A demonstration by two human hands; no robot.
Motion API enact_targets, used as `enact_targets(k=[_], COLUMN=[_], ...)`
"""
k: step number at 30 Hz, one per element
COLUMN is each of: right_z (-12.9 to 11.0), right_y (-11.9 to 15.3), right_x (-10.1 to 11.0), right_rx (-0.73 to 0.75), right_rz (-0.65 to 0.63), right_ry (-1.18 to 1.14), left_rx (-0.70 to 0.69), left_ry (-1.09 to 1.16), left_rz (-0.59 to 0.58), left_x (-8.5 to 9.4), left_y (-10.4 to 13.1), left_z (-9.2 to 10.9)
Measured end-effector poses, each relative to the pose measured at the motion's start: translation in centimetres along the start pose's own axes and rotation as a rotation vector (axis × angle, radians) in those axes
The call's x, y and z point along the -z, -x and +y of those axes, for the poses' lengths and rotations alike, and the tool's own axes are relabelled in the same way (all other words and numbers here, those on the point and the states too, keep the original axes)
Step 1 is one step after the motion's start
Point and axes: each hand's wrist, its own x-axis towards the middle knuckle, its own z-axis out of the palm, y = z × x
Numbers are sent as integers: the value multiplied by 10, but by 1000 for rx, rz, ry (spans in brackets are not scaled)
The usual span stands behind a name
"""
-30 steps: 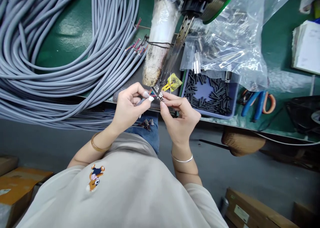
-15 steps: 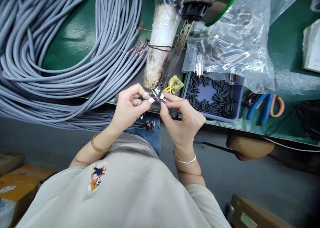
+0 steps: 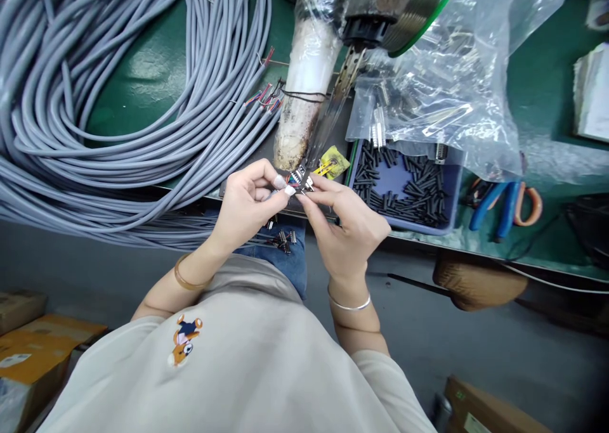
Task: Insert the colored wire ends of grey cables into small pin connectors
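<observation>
A small metal connector (image 3: 301, 175) lies under the tip of a soldering iron (image 3: 346, 71), beside a white, scorched tube (image 3: 304, 84). My left hand (image 3: 254, 201) pinches thin coloured wires (image 3: 291, 180) at the connector's left side. Right of it, my right hand (image 3: 345, 220) has thumb and forefinger pressed together at the connector's lower edge; what is between them is too small to name. A yellow packet (image 3: 334, 162) lies just behind my right fingers.
Grey cables (image 3: 143, 135) are coiled on the green table at left. A blue bin (image 3: 454, 211) holds black tubes; a plastic bag (image 3: 476, 71) of connectors overlaps it. Blue-handled pliers (image 3: 507, 211) lie right. A solder spool (image 3: 421, 11) is above, and finished-looking connectors (image 3: 284, 238) hang near my lap.
My right thumb and forefinger have moved slightly left along the connector, closer to my left fingertips. My left hand keeps its pinch on the wires. The view has shifted slightly.
</observation>
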Motion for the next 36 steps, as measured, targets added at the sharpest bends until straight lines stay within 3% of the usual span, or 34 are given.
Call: enact_targets(k=[8, 11, 13, 16, 18, 20, 22, 26, 36], right_z=[4, 6, 7, 4, 1, -2, -2, 4, 2], right_y=[11, 15, 17, 18, 19, 21, 24, 26, 10], right_x=[4, 9, 14, 20, 21, 21, 17, 6, -4], right_rx=[48, 5, -27, -31, -49, -133, -195, -174, -53], right_rz=[-96, -62, 69, 424, 539, 460, 287, 36, 67], right_ry=[30, 20, -26, -203, -304, -296, -181, -127, -95], left_rx=[113, 121, 135, 163, 173, 176, 175, 149, 90], left_ry=[23, 31, 37, 48, 66, 87, 107, 131, 95], left_rz=[-54, -66, -64, -56, -57, -64, -74, -78, -46], left_x=[4, 3, 2, 3, 5, 6, 6, 5, 4], left_y=[-1, 1, 3, 5, 6, 6, 5, 2, -1], left_z=[-11, -11, -11, -11, -12, -11, -11, -10, -4])
